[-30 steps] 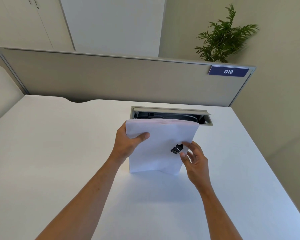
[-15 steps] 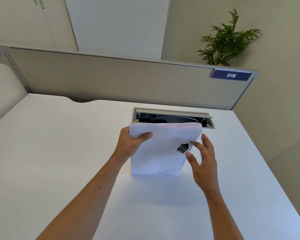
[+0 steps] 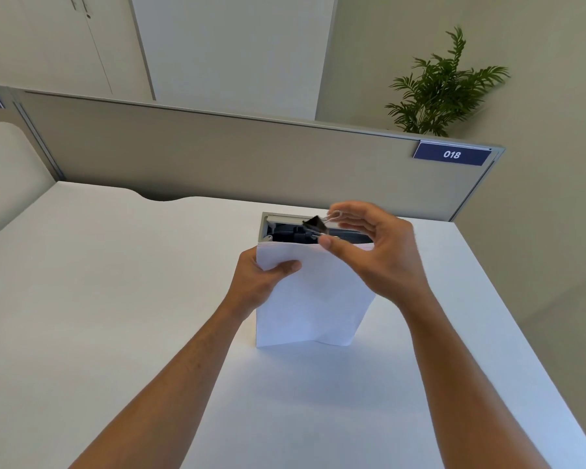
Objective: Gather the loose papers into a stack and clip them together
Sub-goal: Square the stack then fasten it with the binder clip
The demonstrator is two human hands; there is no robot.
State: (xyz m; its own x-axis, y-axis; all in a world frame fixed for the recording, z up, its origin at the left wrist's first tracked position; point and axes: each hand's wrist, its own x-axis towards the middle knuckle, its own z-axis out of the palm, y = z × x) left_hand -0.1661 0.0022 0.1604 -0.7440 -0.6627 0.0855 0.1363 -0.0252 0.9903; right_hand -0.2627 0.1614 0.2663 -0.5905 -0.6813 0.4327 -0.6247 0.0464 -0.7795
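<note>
A stack of white papers (image 3: 313,299) stands upright on its lower edge on the white desk (image 3: 115,299). My left hand (image 3: 263,282) grips the stack at its upper left corner, thumb across the front sheet. My right hand (image 3: 376,252) hovers over the stack's top edge and pinches a black binder clip (image 3: 316,225) by its wire handles between thumb and fingers. The clip hangs just above the top edge of the papers, apart from them.
Behind the papers, an open cable tray (image 3: 285,228) is sunk into the desk. A grey partition (image 3: 217,154) with a blue "018" label (image 3: 451,154) closes off the far side. A potted plant (image 3: 444,86) stands behind it. The desk's right edge (image 3: 521,333) runs close to my right arm.
My right hand has risen with the binder clip from beside the front of the stack to above its top edge. The left hand keeps its hold on the papers.
</note>
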